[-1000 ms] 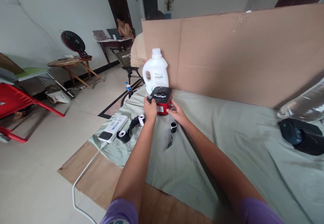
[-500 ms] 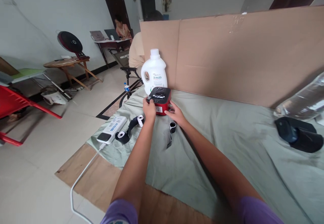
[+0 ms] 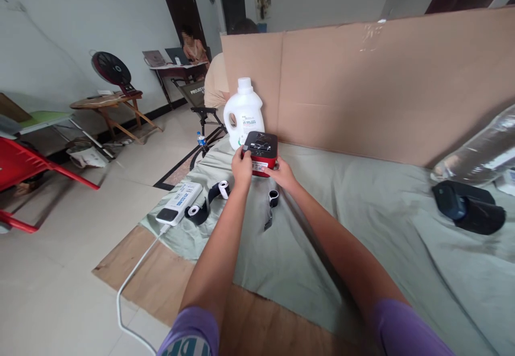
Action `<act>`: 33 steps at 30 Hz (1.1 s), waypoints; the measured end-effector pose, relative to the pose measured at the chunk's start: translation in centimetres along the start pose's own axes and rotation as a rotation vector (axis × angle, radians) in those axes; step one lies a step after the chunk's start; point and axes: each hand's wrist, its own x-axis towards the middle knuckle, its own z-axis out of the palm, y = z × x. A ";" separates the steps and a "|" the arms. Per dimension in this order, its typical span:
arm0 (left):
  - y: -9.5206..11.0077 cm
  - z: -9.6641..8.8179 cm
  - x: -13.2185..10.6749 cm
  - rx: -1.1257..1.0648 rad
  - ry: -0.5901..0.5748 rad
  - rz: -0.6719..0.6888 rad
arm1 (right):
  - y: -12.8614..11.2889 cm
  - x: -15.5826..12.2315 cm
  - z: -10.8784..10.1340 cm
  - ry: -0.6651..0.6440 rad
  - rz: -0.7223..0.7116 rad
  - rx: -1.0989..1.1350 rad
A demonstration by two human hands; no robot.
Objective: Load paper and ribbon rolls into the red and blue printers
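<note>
Both hands grip a small red and black label printer [image 3: 263, 154] with a clear shiny patch on its dark top. My left hand [image 3: 242, 168] closes on its left front corner, the thumb up by the top edge. On the right side, my right hand [image 3: 284, 174] presses against its lower red wall; the fingertips behind it are hidden. Just behind the printer stands a white jug [image 3: 246, 109] with a handle and cap. A small black roll [image 3: 273, 198] with a loose tail lies in front, between my forearms. Left of my left forearm is a black ribbon [image 3: 198, 215] with two white-cored ends.
A white power strip [image 3: 179, 203] with a cable lies at the left edge of the green cloth [image 3: 322, 248]. Behind rises a tall cardboard panel [image 3: 354, 93]. To the right are a black object [image 3: 469, 208] and a plastic-wrapped bundle [image 3: 478, 146]. People sit farther back.
The label printer has shifted slightly right and away from me, with both hands moving along on it. The rolls and the jug stay where they were; the view has tilted a little.
</note>
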 end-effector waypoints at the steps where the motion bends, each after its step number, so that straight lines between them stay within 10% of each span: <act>1: 1.1 0.3 -0.5 -0.022 -0.035 0.039 | -0.8 0.0 -1.0 0.032 -0.020 -0.021; 8: 9.2 3.0 -9.4 -0.247 -0.332 0.256 | -8.8 -5.5 -12.5 0.294 -0.285 -0.326; 13: 9.7 4.4 -19.0 -0.346 -0.556 0.151 | -9.9 -15.9 -18.0 0.387 -0.226 -0.542; 19: 5.9 4.9 -25.8 -0.358 -0.679 0.044 | -6.2 -24.3 -19.0 0.466 -0.106 -0.639; 33: 3.6 4.4 -26.6 -0.176 -0.619 0.143 | -3.1 -25.6 -19.4 0.372 -0.006 -0.621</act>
